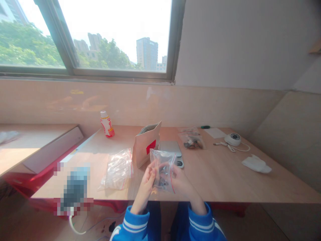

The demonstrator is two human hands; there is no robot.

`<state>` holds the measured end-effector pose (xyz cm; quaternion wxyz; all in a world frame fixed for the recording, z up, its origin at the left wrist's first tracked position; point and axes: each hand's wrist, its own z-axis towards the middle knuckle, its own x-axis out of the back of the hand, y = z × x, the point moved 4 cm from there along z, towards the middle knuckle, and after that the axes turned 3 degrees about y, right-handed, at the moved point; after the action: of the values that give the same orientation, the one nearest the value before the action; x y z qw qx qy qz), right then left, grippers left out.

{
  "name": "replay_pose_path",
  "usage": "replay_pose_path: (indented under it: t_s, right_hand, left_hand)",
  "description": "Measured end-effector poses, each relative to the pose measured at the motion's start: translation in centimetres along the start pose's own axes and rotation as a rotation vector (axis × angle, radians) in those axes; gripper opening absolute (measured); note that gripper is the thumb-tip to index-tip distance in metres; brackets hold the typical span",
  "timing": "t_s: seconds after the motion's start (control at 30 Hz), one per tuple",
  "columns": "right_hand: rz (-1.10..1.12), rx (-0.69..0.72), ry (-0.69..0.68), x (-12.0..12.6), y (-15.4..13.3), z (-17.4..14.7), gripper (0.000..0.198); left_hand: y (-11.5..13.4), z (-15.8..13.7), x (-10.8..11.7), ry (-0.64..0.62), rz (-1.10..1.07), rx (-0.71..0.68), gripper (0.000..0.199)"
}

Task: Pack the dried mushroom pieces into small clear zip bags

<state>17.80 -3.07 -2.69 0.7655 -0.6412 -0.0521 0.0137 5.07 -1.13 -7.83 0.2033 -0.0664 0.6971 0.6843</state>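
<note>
My left hand (148, 179) grips the left side of a clear zip-seal bag (163, 155) with a red strip along its right edge. Small dark pieces show through the plastic, too blurred to name. On the right side, my right hand (182, 180) holds the same bag, its fingers partly behind the plastic. Just beyond the bag stands an open brown paper pouch (144, 147) with a red label. A flat silver digital scale (170, 146) lies behind the bag, its display partly covered. Left of my hands is a pile of clear zip-seal bags (116, 170).
A white and red bottle (107, 125) stands at the back left. Farther right lie filled clear bags (193, 141), a green-handled tool (205, 127), white paper (215, 133), a round white device with a cable (232, 139) and white tissue (256, 164). A pixelated object (75, 187) sits front left.
</note>
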Motion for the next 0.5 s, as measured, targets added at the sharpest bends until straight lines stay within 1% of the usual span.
replay_pose_path:
  t_s: [0.13, 0.23, 0.3, 0.4, 0.5]
  right_hand:
    - [0.006, 0.008, 0.000, -0.03, 0.33, -0.11, 0.027]
    - [0.027, 0.014, 0.015, -0.24, 0.65, 0.00, 0.039]
    - [0.069, 0.018, 0.007, -0.49, 0.68, 0.14, 0.041]
    - [0.123, 0.057, 0.016, -0.62, 0.37, 0.35, 0.029]
    - [0.161, 0.090, 0.098, -0.19, 0.15, 0.55, 0.022]
  left_hand:
    - [0.06, -0.12, -0.20, -0.016, -0.032, 0.027, 0.054]
    - [0.22, -0.17, -0.43, 0.000, -0.050, 0.042, 0.051]
    - [0.28, -0.19, -0.56, 0.008, -0.065, 0.054, 0.050]
    - [0.28, -0.26, -0.65, 0.012, -0.103, 0.094, 0.051]
    - [0.35, -0.36, -0.63, 0.000, -0.152, 0.124, 0.054]
